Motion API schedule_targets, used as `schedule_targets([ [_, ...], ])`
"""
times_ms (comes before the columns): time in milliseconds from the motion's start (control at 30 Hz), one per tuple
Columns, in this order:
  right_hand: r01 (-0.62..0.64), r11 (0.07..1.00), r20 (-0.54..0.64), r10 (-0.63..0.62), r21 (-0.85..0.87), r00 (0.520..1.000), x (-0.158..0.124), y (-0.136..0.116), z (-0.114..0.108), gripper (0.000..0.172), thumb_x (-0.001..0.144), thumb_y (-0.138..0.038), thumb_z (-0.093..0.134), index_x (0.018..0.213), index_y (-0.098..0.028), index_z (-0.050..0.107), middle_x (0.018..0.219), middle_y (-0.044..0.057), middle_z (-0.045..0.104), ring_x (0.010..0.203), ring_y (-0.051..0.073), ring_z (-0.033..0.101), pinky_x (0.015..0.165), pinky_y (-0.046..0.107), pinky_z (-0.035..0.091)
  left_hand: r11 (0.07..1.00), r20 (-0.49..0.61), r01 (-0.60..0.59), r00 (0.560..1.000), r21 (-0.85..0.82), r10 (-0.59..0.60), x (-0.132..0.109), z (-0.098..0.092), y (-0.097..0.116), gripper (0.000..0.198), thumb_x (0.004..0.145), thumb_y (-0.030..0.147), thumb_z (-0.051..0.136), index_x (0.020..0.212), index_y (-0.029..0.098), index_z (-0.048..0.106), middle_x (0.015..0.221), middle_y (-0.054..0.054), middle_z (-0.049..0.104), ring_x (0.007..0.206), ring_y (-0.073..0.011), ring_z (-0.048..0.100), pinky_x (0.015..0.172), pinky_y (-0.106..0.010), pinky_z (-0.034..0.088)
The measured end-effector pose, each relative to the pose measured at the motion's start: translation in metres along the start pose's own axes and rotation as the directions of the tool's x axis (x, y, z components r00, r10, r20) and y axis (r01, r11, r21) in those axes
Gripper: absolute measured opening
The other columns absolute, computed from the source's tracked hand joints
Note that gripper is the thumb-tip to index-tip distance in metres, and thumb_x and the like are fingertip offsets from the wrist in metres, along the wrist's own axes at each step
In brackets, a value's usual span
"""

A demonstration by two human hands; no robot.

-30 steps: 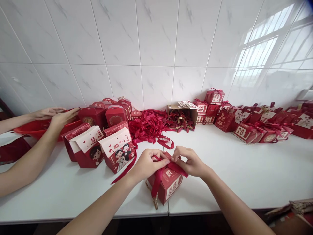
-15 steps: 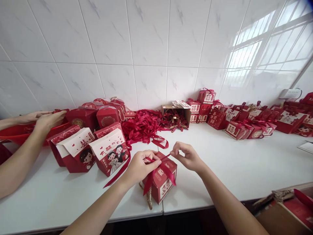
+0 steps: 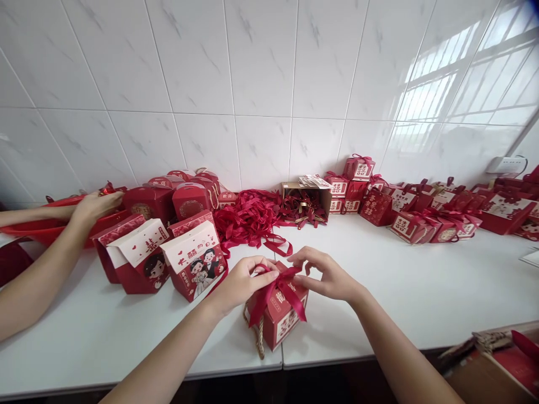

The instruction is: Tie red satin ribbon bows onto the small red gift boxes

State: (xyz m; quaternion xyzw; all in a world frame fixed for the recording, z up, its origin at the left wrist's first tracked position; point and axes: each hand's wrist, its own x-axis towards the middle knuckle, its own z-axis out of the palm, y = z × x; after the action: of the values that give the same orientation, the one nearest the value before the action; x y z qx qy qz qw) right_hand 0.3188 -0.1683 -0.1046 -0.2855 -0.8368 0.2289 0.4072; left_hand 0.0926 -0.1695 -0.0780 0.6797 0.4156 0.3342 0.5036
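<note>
Pinching ribbon bow [image 3: 290, 295] on red box [image 3: 278, 325], near worktop's [image 3: 341, 325] front edge.
Left hand [image 3: 241, 284] grips bow; right hand [image 3: 330, 276] parted beside it, contact unclear. Risk: bow could slacken should left pinch slip.

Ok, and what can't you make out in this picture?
All in the head view:
Front gift box: contents hidden by its closed top.
Right hand: curled fingers hide whether it grips the ribbon.
Co-worker's far hand: hidden behind their near hand.
Carton, lower right: cut off by picture edges.
</note>
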Motion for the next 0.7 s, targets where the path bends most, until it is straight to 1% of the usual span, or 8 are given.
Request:
schedule_targets([
  [67,0.018,1.0,-0.011,-0.018,-0.024,1.0,0.001,0.001,0.003,0.015,0.088,-0.023,0.059,0.101,-0.022,0.064,0.093,0.006,0.064,0.08,0.015,0.059,0.066,0.026,0.049,1.0,-0.062,0.009,0.998,0.012,-0.008,0.002,0.004,-0.002,0.023,0.075,0.037,0.068,0.079,0.014,0.067,0.095,-0.008,0.069,0.087,-0.0211,0.064,0.077,-0.031,0.049],
  [133,0.048,0.998,-0.041,-0.05,-0.044,0.998,0.003,0.003,0.006,0.012,0.09,-0.023,0.056,0.094,-0.021,0.067,0.086,0.006,0.066,0.076,0.015,0.06,0.064,0.027,0.049,1.0,-0.098,0.015,0.995,0.018,-0.013,0.003,0.008,-0.004,0.024,0.072,0.037,0.071,0.077,0.014,0.068,0.093,-0.008,0.07,0.089,-0.022,0.064,0.079,-0.031,0.05],
  [300,0.145,0.978,-0.125,-0.164,-0.149,0.979,0.002,0.011,0.007,0.016,0.091,-0.022,0.053,0.09,-0.021,0.07,0.08,0.006,0.065,0.07,0.015,0.061,0.062,0.027,0.051,1.0,-0.112,0.0,0.994,-0.02,-0.002,0.004,0.012,-0.007,0.019,0.068,0.033,0.074,0.068,0.014,0.068,0.102,-0.008,0.07,0.082,-0.0203,0.066,0.072,-0.03,0.051],
  [467,0.19,0.954,-0.149,-0.228,-0.232,0.962,0.001,0.012,0.007,0.017,0.092,-0.019,0.052,0.09,-0.021,0.069,0.078,0.006,0.064,0.068,0.014,0.062,0.061,0.025,0.051,0.998,-0.089,-0.01,0.996,-0.059,0.004,0.004,0.01,-0.01,0.018,0.066,0.029,0.075,0.063,0.015,0.066,0.099,-0.009,0.072,0.084,-0.0214,0.067,0.074,-0.031,0.052],
  [567,0.173,0.962,-0.113,-0.2,-0.211,0.973,0.0,0.01,0.005,0.019,0.093,-0.02,0.05,0.09,-0.021,0.069,0.08,0.006,0.064,0.07,0.014,0.062,0.063,0.025,0.052,0.999,-0.097,-0.014,0.995,-0.05,0.01,0.002,0.006,-0.011,0.019,0.065,0.027,0.076,0.06,0.015,0.063,0.107,-0.009,0.069,0.087,-0.0218,0.067,0.076,-0.032,0.052],
  [633,0.118,0.983,-0.061,-0.127,-0.137,0.99,-0.001,0.008,0.002,0.017,0.093,-0.024,0.051,0.09,-0.021,0.068,0.082,0.006,0.064,0.074,0.015,0.062,0.068,0.027,0.052,0.998,-0.096,-0.04,0.995,-0.056,0.034,0.0,0.003,-0.011,0.019,0.065,0.026,0.076,0.062,0.015,0.061,0.103,-0.008,0.069,0.093,-0.0225,0.066,0.08,-0.031,0.051],
  [667,0.079,0.994,-0.027,-0.082,-0.072,0.996,-0.001,0.008,0.001,0.015,0.091,-0.028,0.056,0.096,-0.021,0.067,0.088,0.007,0.065,0.081,0.016,0.062,0.074,0.029,0.053,0.996,-0.084,-0.049,0.996,-0.074,0.043,-0.001,0.002,-0.01,0.02,0.066,0.026,0.076,0.064,0.016,0.059,0.1,-0.007,0.07,0.095,-0.0223,0.065,0.081,-0.031,0.05],
  [700,0.039,0.999,0.022,-0.039,0.003,0.999,-0.003,0.007,0.0,0.024,0.085,-0.034,0.063,0.106,-0.022,0.064,0.1,0.009,0.064,0.092,0.018,0.062,0.082,0.032,0.052,0.993,-0.061,-0.053,0.997,-0.105,0.046,-0.003,0.001,-0.009,0.021,0.068,0.027,0.075,0.065,0.016,0.057,0.097,-0.006,0.069,0.095,-0.0218,0.064,0.08,-0.031,0.05],
])
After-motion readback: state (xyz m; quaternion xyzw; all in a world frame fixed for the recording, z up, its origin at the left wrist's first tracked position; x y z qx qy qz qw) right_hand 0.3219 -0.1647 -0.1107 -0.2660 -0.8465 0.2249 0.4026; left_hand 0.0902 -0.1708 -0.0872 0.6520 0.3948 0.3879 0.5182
